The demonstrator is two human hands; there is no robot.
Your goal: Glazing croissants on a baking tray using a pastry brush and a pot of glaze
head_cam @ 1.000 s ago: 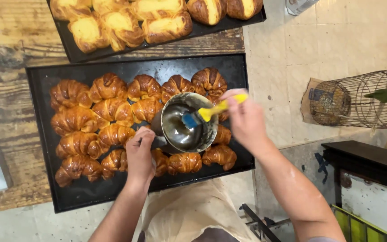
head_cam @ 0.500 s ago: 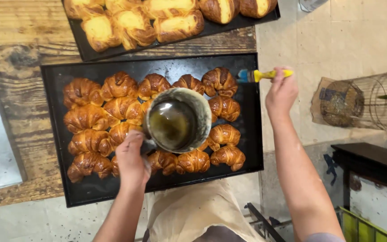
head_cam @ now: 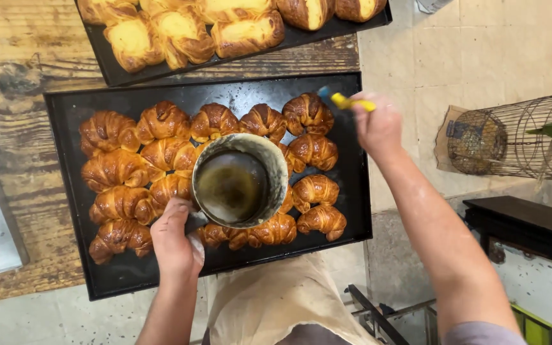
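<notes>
Two hands are at work over the black baking tray (head_cam: 65, 191), which I take as my landmark. Nearest the person, at the tray's near edge, the left hand (head_cam: 175, 241) is closed in a grip on the handle of a small metal pot (head_cam: 241, 180), holding it above the middle of the tray; dark glaze pools in its bottom, so some remains to use. Around and partly under the pot lie the croissants (head_cam: 119, 167), packed touching one another in rows across the tray. All of them that I can see look deep brown and shiny, which suggests most of the brushing is done, though those hidden under the pot I cannot judge.

At the tray's far right corner the right hand (head_cam: 378, 124) is clenched on a yellow-handled brush (head_cam: 346, 101), whose blue bristle end points at the far right croissant (head_cam: 306, 114). That corner seems to be the part now being worked.

Beyond the tray's far edge, a second tray (head_cam: 327, 30) of paler filled pastries (head_cam: 183, 32) rests on the wooden surface (head_cam: 14, 57); their tops look duller, so they may be unglazed.
</notes>
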